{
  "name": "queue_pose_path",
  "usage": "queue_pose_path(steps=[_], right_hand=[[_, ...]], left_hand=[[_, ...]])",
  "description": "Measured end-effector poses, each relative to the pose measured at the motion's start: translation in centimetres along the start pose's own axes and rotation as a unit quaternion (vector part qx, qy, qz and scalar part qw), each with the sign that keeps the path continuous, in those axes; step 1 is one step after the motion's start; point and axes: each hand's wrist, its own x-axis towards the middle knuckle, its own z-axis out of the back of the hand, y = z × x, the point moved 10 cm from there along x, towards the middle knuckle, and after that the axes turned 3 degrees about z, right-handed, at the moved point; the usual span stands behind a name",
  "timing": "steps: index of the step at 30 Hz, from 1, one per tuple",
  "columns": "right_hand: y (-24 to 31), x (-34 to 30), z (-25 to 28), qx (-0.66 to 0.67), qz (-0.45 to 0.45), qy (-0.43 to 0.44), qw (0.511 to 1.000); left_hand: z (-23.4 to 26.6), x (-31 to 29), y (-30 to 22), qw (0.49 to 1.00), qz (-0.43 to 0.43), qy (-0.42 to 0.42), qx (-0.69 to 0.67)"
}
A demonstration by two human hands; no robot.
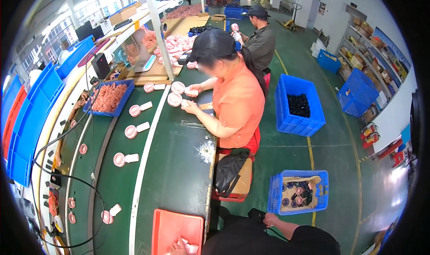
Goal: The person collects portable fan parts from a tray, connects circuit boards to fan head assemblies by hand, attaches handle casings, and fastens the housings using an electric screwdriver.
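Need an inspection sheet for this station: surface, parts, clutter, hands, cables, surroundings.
Surface: dark green worktop, scuffed.
Job's things: red tray holding pink pieces; five pink fan-shaped items spaced along the green lane.
Clutter: white residue patch near the worktop edge; black bag on a stool.
Hands: left hand at the pink pieces; right hand beside a dark object, grip unclear.
Cables: black cable looping over the left side.
Surroundings: two co-workers seated ahead; blue crates on the floor.

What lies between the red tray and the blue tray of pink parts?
Head view, from the red tray: dark bench, white strip, green belt carrying pink fans.
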Motion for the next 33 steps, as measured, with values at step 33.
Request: queue_pose_path(steps=[33], right_hand=[[3.9, 3.1, 1.7, -0.132, 0.151, -0.019, 0.979]], left_hand=[[2.5, 5.1, 4.4, 0.914, 0.282, -0.109, 0.271]])
